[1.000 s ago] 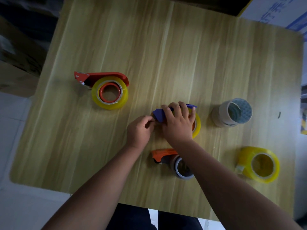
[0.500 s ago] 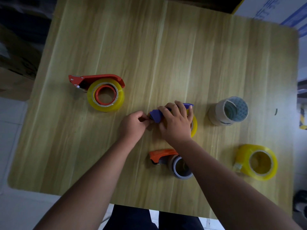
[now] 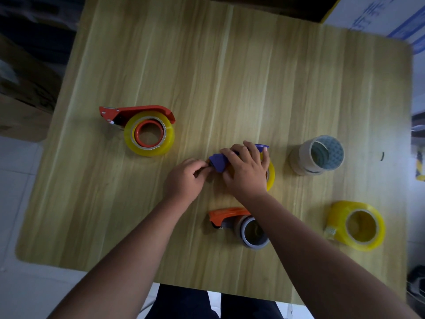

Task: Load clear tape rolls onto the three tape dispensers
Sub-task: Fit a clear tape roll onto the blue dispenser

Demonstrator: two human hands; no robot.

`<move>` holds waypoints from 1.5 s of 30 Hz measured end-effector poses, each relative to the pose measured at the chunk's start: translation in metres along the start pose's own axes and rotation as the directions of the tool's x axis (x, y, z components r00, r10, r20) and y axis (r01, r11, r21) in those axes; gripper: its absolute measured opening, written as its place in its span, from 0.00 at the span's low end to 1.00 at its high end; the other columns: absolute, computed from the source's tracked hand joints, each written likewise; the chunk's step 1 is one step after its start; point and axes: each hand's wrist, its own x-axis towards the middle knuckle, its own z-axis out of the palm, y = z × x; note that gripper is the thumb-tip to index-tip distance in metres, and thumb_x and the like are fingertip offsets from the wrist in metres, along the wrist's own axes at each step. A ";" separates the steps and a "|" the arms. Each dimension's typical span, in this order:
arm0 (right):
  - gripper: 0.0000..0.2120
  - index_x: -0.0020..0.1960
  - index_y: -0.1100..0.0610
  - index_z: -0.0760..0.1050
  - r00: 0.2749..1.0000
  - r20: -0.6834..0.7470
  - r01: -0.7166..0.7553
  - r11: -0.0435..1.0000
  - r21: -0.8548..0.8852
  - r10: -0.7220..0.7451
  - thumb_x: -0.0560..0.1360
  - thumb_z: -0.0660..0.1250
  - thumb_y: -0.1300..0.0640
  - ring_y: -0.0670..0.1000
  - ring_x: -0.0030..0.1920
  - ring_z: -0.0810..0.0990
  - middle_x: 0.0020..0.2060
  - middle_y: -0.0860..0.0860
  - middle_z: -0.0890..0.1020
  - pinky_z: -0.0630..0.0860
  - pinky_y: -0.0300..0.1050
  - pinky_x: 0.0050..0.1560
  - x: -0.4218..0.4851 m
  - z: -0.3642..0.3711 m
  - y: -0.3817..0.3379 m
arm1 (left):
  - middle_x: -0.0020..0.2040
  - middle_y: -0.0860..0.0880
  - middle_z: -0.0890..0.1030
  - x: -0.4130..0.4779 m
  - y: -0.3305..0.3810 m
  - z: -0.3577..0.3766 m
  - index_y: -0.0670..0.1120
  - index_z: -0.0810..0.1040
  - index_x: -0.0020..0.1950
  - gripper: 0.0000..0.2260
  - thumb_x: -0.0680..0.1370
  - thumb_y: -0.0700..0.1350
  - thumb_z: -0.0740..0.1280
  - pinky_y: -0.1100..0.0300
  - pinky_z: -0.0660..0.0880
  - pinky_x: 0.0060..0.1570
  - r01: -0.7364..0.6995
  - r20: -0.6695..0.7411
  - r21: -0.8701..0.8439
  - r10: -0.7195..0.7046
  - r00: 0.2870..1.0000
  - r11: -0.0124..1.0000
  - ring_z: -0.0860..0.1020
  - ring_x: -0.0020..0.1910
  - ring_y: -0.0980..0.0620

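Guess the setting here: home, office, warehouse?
Probably a packing or stockroom area: a plain wooden table holding only tape dispensers and rolls, cardboard boxes stacked at its left, and a printed carton at the far right.

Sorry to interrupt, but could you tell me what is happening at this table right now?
A person is loading tape dispensers on a wooden table. The right hand covers the blue dispenser with its yellowish roll, while the left hand pinches at its front end. The red dispenser already carries a roll, as does the orange dispenser. Two spare rolls lie to the right.
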 end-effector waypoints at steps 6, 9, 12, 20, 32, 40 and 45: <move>0.28 0.70 0.47 0.69 0.995 0.076 0.068 0.997 -0.041 -0.064 0.71 0.69 0.44 0.58 0.73 0.61 0.64 0.48 0.74 0.48 0.67 0.73 -0.005 -0.006 0.005 | 0.39 0.52 0.81 -0.002 -0.002 -0.001 0.47 0.82 0.44 0.04 0.74 0.46 0.71 0.53 0.74 0.31 -0.029 -0.038 0.032 0.030 0.999 0.999 0.78 0.35 0.50; 0.36 0.75 0.47 0.61 0.985 0.155 0.094 0.993 -0.071 -0.082 0.71 0.69 0.41 0.57 0.76 0.56 0.70 0.49 0.69 0.45 0.67 0.73 -0.005 -0.015 0.005 | 0.40 0.51 0.81 -0.001 -0.004 -0.001 0.46 0.83 0.46 0.05 0.75 0.47 0.70 0.53 0.74 0.32 -0.025 -0.006 0.032 0.025 1.000 0.999 0.78 0.37 0.50; 0.45 0.79 0.46 0.50 0.979 0.193 0.078 0.995 -0.062 -0.065 0.70 0.70 0.39 0.55 0.78 0.47 0.78 0.51 0.56 0.44 0.65 0.75 -0.014 -0.032 0.013 | 0.41 0.50 0.82 -0.001 -0.003 -0.005 0.46 0.83 0.47 0.06 0.75 0.47 0.71 0.55 0.75 0.36 0.001 0.024 -0.004 -0.001 1.000 1.000 0.79 0.39 0.50; 0.56 0.78 0.38 0.40 0.918 0.364 -0.200 0.976 0.087 0.156 0.67 0.78 0.49 0.59 0.71 0.66 0.79 0.48 0.41 0.74 0.50 0.59 -0.056 -0.059 0.052 | 0.45 0.51 0.83 -0.003 0.002 -0.009 0.48 0.84 0.50 0.09 0.73 0.50 0.73 0.53 0.78 0.42 0.158 0.093 -0.050 -0.153 0.984 0.986 0.80 0.43 0.52; 0.55 0.78 0.38 0.43 0.907 0.407 -0.182 0.972 0.150 0.107 0.67 0.79 0.52 0.57 0.65 0.74 0.78 0.48 0.52 0.78 0.53 0.54 -0.040 -0.051 0.047 | 0.51 0.54 0.82 -0.019 0.004 -0.032 0.51 0.80 0.59 0.14 0.74 0.41 0.69 0.51 0.79 0.47 0.284 0.025 -0.050 -0.283 0.959 0.957 0.79 0.47 0.53; 0.50 0.78 0.41 0.48 0.893 0.449 -0.122 0.977 0.174 0.032 0.68 0.78 0.53 0.55 0.67 0.72 0.78 0.44 0.51 0.76 0.49 0.56 -0.024 -0.047 0.021 | 0.66 0.52 0.76 0.041 0.041 -0.054 0.51 0.71 0.70 0.18 0.80 0.50 0.61 0.49 0.68 0.65 -0.144 0.266 0.259 0.073 0.961 0.955 0.72 0.66 0.49; 0.43 0.73 0.46 0.59 0.911 0.411 -0.133 0.972 0.194 0.042 0.66 0.80 0.55 0.58 0.58 0.77 0.74 0.50 0.57 0.78 0.52 0.53 -0.023 -0.036 0.001 | 0.68 0.54 0.74 0.047 0.024 -0.066 0.55 0.70 0.70 0.21 0.78 0.43 0.64 0.50 0.74 0.61 -0.036 0.471 0.247 -0.088 0.878 0.968 0.74 0.64 0.49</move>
